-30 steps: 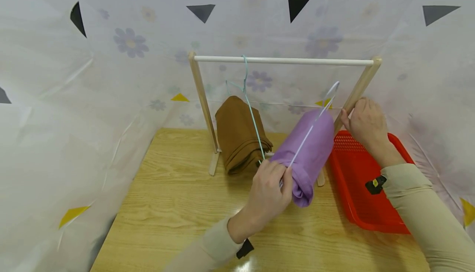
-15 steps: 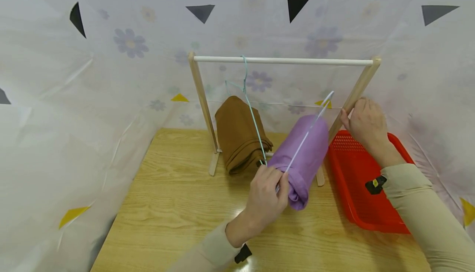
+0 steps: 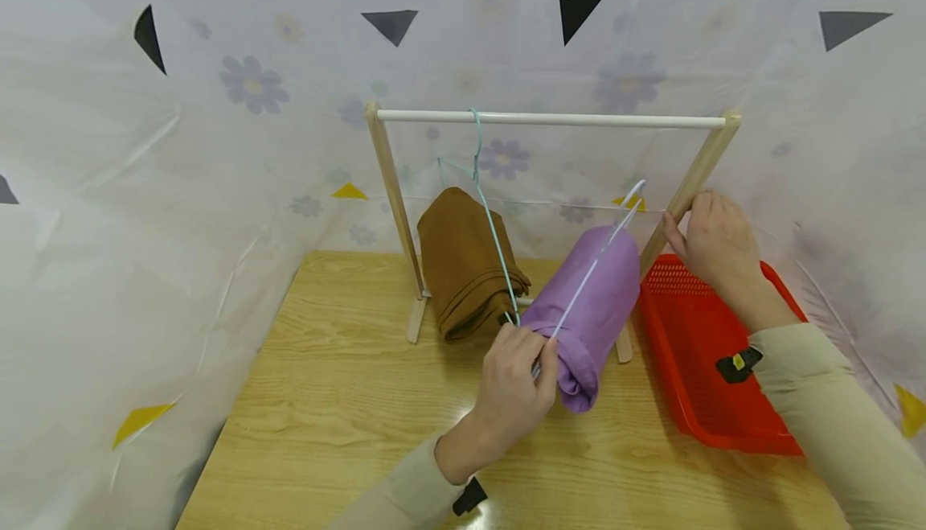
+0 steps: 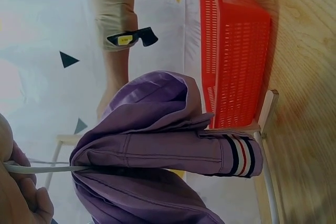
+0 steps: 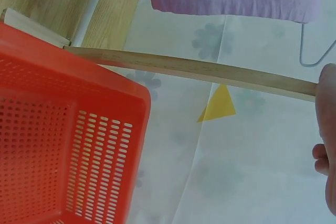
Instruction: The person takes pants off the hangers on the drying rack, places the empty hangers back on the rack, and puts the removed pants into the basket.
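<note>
My left hand holds the near end of a white hanger, its fingers curled around the wire. Over that hanger hangs a purple garment, apart from the rail; a striped band shows on it in the left wrist view. My right hand grips the right wooden post of a small clothes rack. From the rack's white rail a pale green hanger hangs by its hook, carrying a brown garment.
A red perforated basket stands on the wooden table right of the rack, below my right forearm. Behind everything is a pale flowered sheet with black, grey and yellow triangles. The brown garment is close to the purple one's left side.
My left hand has shifted slightly down and left, taking the white hanger and purple garment along, so the hanger's far end sits lower. My right hand stays on the post.
</note>
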Demonstrator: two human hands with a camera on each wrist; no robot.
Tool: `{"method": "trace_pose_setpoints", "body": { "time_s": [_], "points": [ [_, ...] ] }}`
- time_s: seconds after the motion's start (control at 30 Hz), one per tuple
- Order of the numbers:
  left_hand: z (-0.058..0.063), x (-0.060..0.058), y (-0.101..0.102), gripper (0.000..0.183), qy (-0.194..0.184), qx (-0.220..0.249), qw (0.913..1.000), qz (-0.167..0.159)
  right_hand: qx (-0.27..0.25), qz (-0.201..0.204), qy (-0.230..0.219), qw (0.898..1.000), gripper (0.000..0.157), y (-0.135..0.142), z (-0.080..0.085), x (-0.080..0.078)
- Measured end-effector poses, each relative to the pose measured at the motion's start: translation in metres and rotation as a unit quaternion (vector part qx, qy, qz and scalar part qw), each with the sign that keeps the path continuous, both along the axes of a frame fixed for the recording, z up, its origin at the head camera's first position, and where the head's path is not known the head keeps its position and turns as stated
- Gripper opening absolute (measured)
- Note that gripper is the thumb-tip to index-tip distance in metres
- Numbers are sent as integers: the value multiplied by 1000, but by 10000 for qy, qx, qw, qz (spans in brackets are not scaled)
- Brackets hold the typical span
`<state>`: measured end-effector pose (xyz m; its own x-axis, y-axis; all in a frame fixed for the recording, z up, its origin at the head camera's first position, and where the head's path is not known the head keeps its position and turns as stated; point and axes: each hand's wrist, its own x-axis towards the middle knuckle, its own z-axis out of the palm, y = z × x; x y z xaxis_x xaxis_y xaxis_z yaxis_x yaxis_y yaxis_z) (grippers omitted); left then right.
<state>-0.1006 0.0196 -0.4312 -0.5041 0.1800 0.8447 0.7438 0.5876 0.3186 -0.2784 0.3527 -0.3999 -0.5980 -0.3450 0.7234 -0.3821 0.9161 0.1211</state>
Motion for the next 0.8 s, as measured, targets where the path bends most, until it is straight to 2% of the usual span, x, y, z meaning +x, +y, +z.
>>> {"method": "trace_pose_setpoints", "body": {
  "time_s": [0.1, 0.2, 0.37, 0.53, 0.8],
  "points": [
    [0, 0, -1, 34, 7, -13, 10000, -14, 31, 105, -34, 9999, 42, 0, 3, 3],
    [-1, 0, -1, 36, 21, -36, 10000, -18, 54, 134, -271, 9995, 39, 0, 7, 8],
    [-3, 1, -1, 36, 34, -31, 10000, -13, -7, -107, -912, 9958, 38, -2, 12, 20],
    [-4, 1, -2, 35, -29, -9, 10000, -39, -118, -266, -1261, 9916, 41, -3, 15, 35],
    [-5, 2, -2, 34, -123, 9, 9999, -43, -530, -494, -2014, 9768, 47, -3, 11, 63]
  ]
}}
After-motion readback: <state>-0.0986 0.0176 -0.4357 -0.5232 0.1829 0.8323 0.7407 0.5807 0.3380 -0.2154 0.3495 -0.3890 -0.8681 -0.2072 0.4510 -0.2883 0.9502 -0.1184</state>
